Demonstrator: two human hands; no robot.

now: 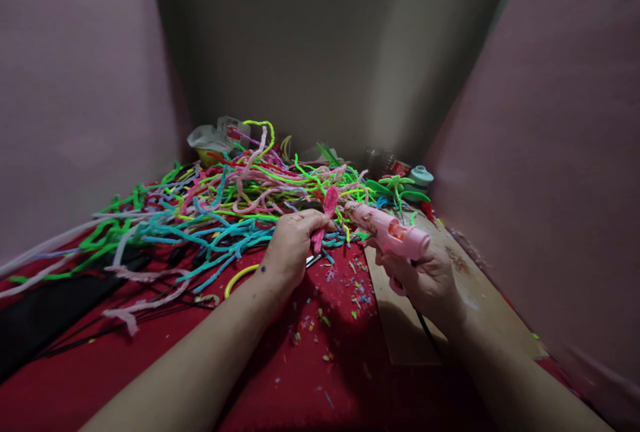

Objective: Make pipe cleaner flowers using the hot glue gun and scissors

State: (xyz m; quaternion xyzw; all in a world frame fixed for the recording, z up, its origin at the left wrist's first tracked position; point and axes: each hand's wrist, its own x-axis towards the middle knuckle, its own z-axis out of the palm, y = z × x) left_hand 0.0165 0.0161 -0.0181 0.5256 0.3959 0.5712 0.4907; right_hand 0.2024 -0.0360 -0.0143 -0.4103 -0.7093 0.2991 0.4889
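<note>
My left hand (pixel 295 242) pinches a pink pipe-cleaner piece (pixel 330 201), a flat petal-like shape that sticks up past the fingertips, with more pink showing below them. Wrapped round the handle of a pink glue gun (pixel 387 227) is my right hand (pixel 427 279). The gun's nozzle points left toward the pink piece, with a small gap between them. Beneath my left hand lie scissors (pixel 314 260), of which part of the blades and a yellow handle (pixel 240 277) show. A dark cord runs down from the gun.
A tangled heap of colourful pipe cleaners (pixel 240 199) covers the back and left. On the right lies a board (pixel 400 325), with a green pipe-cleaner flower (pixel 396 182) and a pale blue container (pixel 421 176) behind. Trimmings (pixel 325 319) litter the red cloth (pixel 280 385). Pink walls (pixel 560 152) flank both sides.
</note>
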